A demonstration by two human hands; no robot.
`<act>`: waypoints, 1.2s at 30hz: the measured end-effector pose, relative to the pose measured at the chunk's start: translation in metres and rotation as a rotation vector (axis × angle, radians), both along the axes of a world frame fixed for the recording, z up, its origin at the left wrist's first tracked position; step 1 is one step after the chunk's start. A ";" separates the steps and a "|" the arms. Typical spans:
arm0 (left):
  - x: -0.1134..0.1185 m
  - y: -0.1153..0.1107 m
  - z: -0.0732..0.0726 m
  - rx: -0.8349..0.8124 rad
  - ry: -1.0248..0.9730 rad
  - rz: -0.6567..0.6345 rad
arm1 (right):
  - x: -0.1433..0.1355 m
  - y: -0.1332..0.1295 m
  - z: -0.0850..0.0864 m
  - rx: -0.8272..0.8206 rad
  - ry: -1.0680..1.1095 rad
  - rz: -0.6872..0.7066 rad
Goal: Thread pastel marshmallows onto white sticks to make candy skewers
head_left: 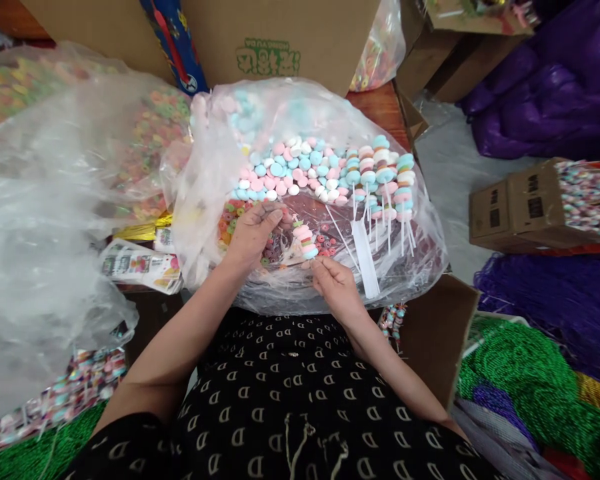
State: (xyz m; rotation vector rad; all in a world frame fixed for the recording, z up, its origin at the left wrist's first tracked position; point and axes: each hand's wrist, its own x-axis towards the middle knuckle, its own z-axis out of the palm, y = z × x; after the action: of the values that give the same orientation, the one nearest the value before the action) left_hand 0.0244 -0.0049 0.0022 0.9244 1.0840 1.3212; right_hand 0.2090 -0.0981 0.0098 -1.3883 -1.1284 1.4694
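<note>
Green metallic strands [525,380], perhaps beads, lie beside purple strands [540,307] at right.

There are one held candy skewer [305,241], one white bundle [365,260], one green-printed carton [325,40] and one blue package [192,63].

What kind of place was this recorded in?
Probably a small candy workshop or packing area: loose pastel candies heaped in a plastic bag, finished candy sticks beside them, and a cardboard box full of wrapped pieces to the right.
</note>
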 end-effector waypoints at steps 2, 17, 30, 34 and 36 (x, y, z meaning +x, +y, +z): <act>-0.002 -0.001 -0.002 -0.005 0.046 0.004 | 0.004 -0.001 -0.002 0.000 0.024 -0.019; -0.032 -0.002 0.009 0.281 1.327 -0.270 | 0.011 -0.001 0.001 0.037 0.081 -0.112; -0.027 0.007 -0.001 0.310 1.479 -0.241 | 0.001 -0.008 0.003 0.041 -0.047 0.050; -0.027 0.003 0.000 0.313 1.479 -0.266 | -0.003 -0.011 0.000 0.046 -0.052 0.079; -0.025 0.000 0.002 0.310 1.485 -0.286 | -0.004 -0.010 -0.002 0.034 -0.045 0.079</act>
State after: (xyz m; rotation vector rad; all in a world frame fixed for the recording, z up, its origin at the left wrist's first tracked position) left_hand -0.0006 -0.0045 0.0038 2.3377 1.6993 0.3826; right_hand 0.2053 -0.1083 0.0082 -1.3736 -1.2432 1.4742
